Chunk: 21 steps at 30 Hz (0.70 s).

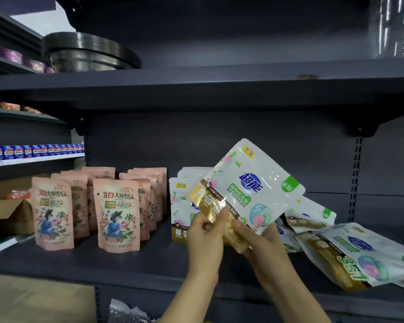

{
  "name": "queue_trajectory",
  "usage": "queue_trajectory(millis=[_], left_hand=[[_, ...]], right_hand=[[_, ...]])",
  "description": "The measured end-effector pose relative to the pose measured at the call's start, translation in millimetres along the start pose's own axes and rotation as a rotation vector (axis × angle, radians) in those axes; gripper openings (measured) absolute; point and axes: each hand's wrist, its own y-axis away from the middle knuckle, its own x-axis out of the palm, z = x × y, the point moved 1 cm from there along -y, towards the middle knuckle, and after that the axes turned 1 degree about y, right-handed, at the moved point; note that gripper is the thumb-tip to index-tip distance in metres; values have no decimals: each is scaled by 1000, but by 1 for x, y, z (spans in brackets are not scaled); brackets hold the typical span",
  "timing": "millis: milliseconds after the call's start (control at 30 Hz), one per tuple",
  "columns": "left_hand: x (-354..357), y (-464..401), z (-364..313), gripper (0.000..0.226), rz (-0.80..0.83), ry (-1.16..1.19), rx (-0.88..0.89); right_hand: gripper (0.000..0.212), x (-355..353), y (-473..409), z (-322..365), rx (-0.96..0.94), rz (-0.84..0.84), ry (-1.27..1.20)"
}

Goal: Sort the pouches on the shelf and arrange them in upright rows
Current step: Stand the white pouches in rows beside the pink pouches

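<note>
Both hands hold a white pouch with blue lettering and a gold bottom, tilted above the dark shelf. My left hand pinches its gold bottom edge; my right hand grips the same lower end from the right. Behind it stands an upright row of white pouches. Two rows of pink pouches stand upright at the left. Several white pouches lie flat in a heap at the right.
A cardboard box sits at the far left. Stacked black bowls stand on the shelf above. Blue cans line a neighbouring shelf. Crumpled plastic lies below the shelf front.
</note>
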Motion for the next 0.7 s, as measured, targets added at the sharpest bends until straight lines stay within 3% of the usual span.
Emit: queue_trajectory(millis=[100, 167, 233, 300, 400, 500, 700], left_hand=[[-21, -5, -5, 45, -68, -384, 95], [-36, -9, -8, 61, -98, -548, 176], [-47, -15, -10, 91, -33, -624, 246], [-52, -15, -15, 102, 76, -650, 239], [-57, -15, -15, 83, 189, -649, 241], [-66, -17, -7, 71, 162, -668, 265], [-85, -20, 4, 74, 90, -693, 216]], right_hand=[[48, -7, -8, -5, -24, 28, 96], [50, -9, -12, -7, -40, 68, 189], [51, -12, -13, -10, -40, 95, 281], [51, -13, -13, -13, -26, 133, 336], [54, -12, -15, -20, 2, 164, 418], [54, -8, -18, -28, 7, 162, 531], [54, 6, -20, -48, -6, 142, 721]])
